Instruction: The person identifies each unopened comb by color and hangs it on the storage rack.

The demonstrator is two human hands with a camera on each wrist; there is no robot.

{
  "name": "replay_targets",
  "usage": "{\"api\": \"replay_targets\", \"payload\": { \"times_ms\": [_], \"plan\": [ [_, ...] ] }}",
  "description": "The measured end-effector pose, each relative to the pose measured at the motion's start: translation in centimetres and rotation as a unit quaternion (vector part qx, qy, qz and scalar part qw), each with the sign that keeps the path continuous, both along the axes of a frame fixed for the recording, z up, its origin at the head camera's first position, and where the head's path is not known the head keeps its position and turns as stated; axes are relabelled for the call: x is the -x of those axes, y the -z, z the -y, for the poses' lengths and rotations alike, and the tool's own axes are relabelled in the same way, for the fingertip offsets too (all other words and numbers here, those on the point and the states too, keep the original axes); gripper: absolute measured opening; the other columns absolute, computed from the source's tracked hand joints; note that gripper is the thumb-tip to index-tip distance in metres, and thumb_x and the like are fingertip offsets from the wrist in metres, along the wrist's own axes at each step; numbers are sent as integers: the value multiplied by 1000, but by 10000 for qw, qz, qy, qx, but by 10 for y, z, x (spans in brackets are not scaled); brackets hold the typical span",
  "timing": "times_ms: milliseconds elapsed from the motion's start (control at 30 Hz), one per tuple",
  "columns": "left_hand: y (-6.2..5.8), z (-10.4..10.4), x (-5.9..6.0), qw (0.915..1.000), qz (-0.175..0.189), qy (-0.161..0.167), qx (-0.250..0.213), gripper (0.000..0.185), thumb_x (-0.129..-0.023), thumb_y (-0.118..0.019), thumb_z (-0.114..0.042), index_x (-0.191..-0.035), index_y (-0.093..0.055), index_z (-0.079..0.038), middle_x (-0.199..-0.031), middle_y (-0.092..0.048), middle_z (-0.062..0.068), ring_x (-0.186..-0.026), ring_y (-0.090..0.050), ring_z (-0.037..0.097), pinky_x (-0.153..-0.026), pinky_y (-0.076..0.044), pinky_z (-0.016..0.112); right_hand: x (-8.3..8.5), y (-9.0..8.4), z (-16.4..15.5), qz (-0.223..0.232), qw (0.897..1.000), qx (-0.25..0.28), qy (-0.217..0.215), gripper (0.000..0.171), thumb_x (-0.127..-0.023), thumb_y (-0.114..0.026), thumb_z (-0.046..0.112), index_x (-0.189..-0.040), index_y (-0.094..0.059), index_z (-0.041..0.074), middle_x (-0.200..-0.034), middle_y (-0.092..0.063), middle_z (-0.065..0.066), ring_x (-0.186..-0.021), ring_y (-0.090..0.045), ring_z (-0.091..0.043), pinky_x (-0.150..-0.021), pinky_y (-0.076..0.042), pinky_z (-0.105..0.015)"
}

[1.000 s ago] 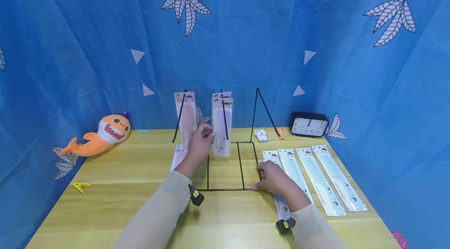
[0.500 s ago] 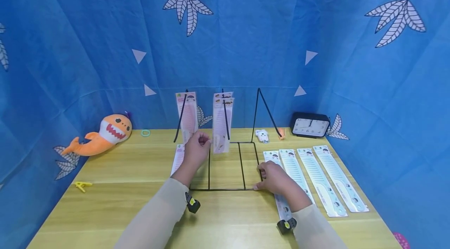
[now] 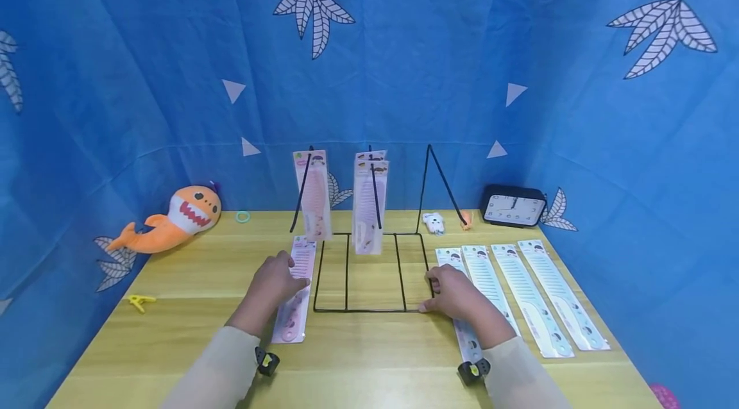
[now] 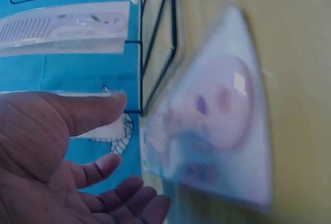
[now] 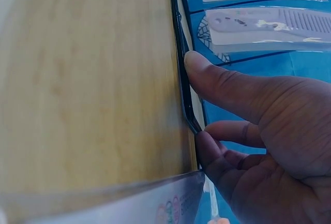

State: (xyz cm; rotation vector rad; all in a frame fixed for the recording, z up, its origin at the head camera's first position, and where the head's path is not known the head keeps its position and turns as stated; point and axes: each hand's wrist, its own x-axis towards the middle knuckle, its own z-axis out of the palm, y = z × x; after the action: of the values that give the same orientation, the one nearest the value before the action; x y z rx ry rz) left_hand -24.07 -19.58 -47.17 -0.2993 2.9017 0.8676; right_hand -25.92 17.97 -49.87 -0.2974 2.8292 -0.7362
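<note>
A black wire rack [image 3: 369,310] stands mid-table, with pink comb packs [image 3: 314,194] hanging from its left and middle hooks [image 3: 367,207]. My left hand [image 3: 276,277] hovers open at the top of another pink comb pack [image 3: 293,313] that lies flat left of the rack. In the left wrist view the left hand's [image 4: 62,146] palm is open and just apart from this blurred pack [image 4: 217,131]. My right hand [image 3: 456,293] holds the rack's front right base corner. In the right wrist view the right hand [image 5: 258,131] has its thumb and fingers pinching the rack's wire [image 5: 181,53].
Several white-and-blue comb packs [image 3: 537,300] lie in a row right of the rack. A black clock [image 3: 514,206], a small white toy [image 3: 433,222] and an orange shark plush [image 3: 167,220] sit along the back. A yellow clip [image 3: 138,300] lies at the left, and a green ring [image 3: 243,217] at the back.
My left hand has let go of the middle hanging comb pack and dropped down-left to the flat pink pack. The right hand has stayed on the rack corner.
</note>
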Motion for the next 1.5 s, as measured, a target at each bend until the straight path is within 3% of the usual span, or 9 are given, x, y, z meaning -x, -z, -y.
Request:
{"api": "replay_targets", "payload": {
  "times_ms": [100,233,467,667,1033,1333,1500],
  "plan": [
    [5,2,-3,9998,176,-20,71,76,-94,-85,-27,-146,-48,13,-122,-59,29,-99,-62,37,-84,-63,51,1,0,-3,-9,10000,-29,58,76,-82,-98,30,-144,-67,0,-130,-68,-14,-120,-67,-29,-112,-57,-54],
    [12,0,-5,9997,155,-37,211,89,-92,-87,-31,-150,-41,17,-120,-58,30,-100,-61,38,-84,-62,53,1,0,-5,23,10000,24,76,77,-82,-98,30,-145,-66,0,-130,-68,-14,-120,-67,-30,-112,-57,-54],
    [21,-4,-5,9972,-197,-71,716,89,-89,-87,-37,-143,-45,20,-116,-58,33,-102,-61,42,-82,-62,58,0,4,-2,-55,9999,123,-57,76,-81,-99,28,-143,-67,-1,-126,-68,-13,-115,-68,-27,-109,-58,-53],
    [25,-2,-5,9966,-273,-169,754,88,-87,-89,-35,-140,-46,21,-115,-57,33,-103,-58,42,-77,-61,54,0,5,1,-93,9999,102,-96,75,-80,-99,28,-141,-67,-1,-124,-68,-13,-112,-67,-26,-107,-59,-52],
    [25,11,-6,9975,-95,-376,584,88,-87,-89,-30,-144,-43,19,-117,-56,34,-107,-57,46,-79,-61,56,1,3,1,-75,9999,54,-81,75,-81,-99,28,-142,-67,-1,-124,-68,-12,-112,-67,-26,-108,-59,-52],
    [17,38,-12,9972,201,-556,463,86,-88,-85,-22,-146,-37,21,-120,-53,39,-111,-57,52,-87,-60,62,1,5,0,-108,9999,63,-89,74,-80,-99,28,-141,-68,-2,-122,-68,-13,-110,-67,-25,-106,-59,-52],
    [13,54,-16,9960,286,-748,395,77,-91,-83,-19,-139,-40,22,-116,-58,41,-102,-62,49,-79,-61,57,0,3,0,-57,10000,61,-39,75,-81,-99,29,-142,-68,-2,-125,-69,-13,-114,-67,-27,-108,-59,-52]
  ]
}}
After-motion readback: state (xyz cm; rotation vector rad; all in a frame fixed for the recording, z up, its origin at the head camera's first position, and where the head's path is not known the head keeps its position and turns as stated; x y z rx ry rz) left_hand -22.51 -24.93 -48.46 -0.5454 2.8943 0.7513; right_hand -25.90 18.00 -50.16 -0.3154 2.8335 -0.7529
